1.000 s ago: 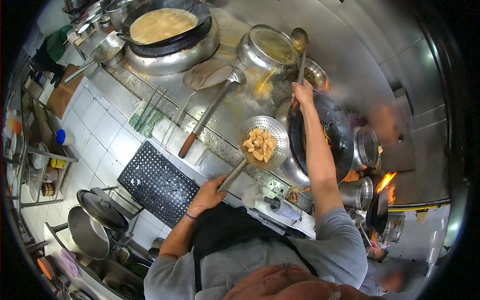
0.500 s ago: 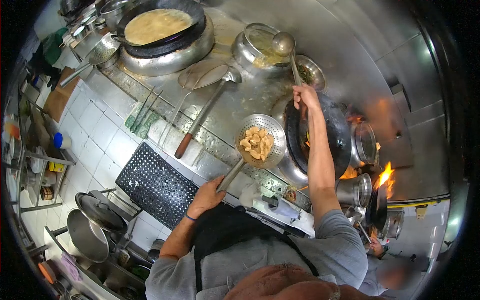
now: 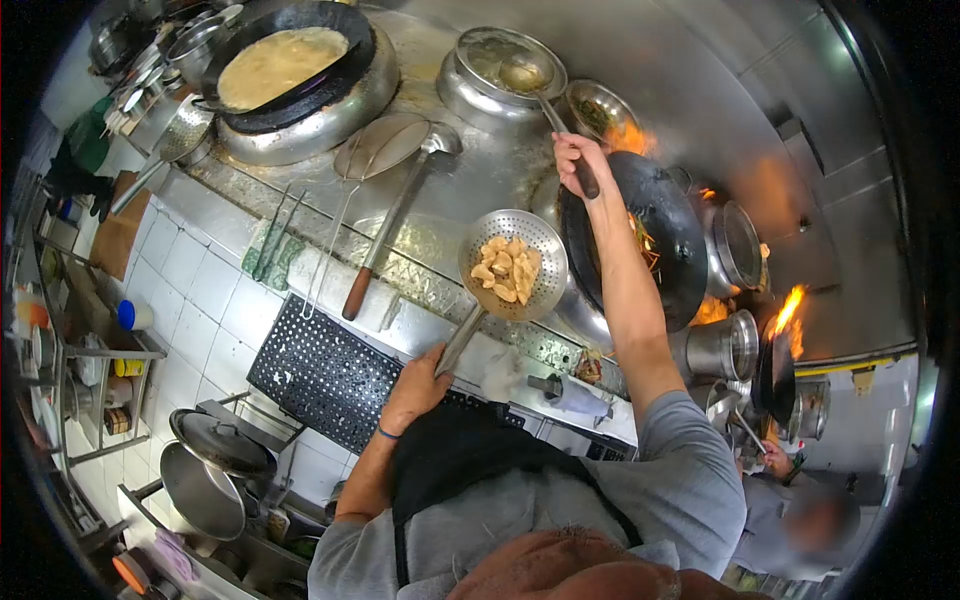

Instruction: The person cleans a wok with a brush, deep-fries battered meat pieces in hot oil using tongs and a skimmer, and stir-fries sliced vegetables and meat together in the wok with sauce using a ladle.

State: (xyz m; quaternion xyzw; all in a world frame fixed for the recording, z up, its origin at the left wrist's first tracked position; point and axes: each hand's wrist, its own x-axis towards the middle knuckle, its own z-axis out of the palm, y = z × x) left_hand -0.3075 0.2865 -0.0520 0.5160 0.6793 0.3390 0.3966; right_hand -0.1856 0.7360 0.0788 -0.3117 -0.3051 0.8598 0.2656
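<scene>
My left hand (image 3: 414, 390) is closed round the handle of a perforated skimmer (image 3: 550, 275), which holds several cooked pieces of pale meat (image 3: 506, 268). The skimmer is level, beside a black wok (image 3: 683, 235) with shredded vegetables (image 3: 645, 248) in it. My right hand (image 3: 580, 165) grips the dark handle of a ladle (image 3: 527, 72). Its bowl dips into the steel pot (image 3: 470, 105) of oil at the back, and my right forearm crosses over the wok, hiding part of it.
Flames rise behind the wok and at a burner (image 3: 788, 310) on the right, where another person's hand (image 3: 777, 460) holds a utensil. A second wok (image 3: 345, 85) of yellowish liquid is at upper left. A wire strainer (image 3: 380, 143) and another ladle (image 3: 405, 205) lie on the counter.
The right hand has moved left and the ladle's bowl has gone down into the pot of oil. Flames have appeared behind the wok. The skimmer stays nearly where it was.
</scene>
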